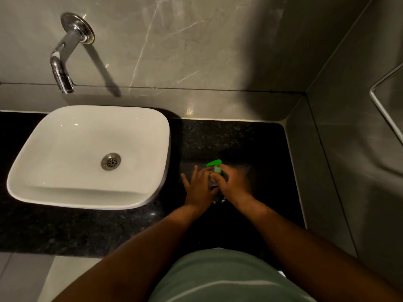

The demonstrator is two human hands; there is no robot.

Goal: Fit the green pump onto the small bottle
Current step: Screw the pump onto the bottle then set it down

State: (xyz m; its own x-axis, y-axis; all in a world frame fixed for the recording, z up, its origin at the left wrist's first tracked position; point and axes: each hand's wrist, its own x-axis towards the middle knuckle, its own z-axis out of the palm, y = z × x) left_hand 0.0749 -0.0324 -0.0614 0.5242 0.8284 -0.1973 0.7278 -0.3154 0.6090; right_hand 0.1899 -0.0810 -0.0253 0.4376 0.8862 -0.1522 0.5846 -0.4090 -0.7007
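Note:
The green pump [214, 164] sits upright on top of the small clear bottle [214, 185], which stands on the black granite counter [250, 144] to the right of the basin. My right hand [234, 184] is wrapped around the pump's collar at the bottle neck. My left hand [199, 187] rests against the bottle's left side, its fingers spread and pointing away. Most of the bottle is hidden between the two hands.
A white countertop basin [91, 158] fills the left of the counter, with a chrome wall tap [65, 55] above it. Grey tiled walls [340, 149] close in behind and on the right. A metal-edged frame [383, 105] is mounted on the right wall.

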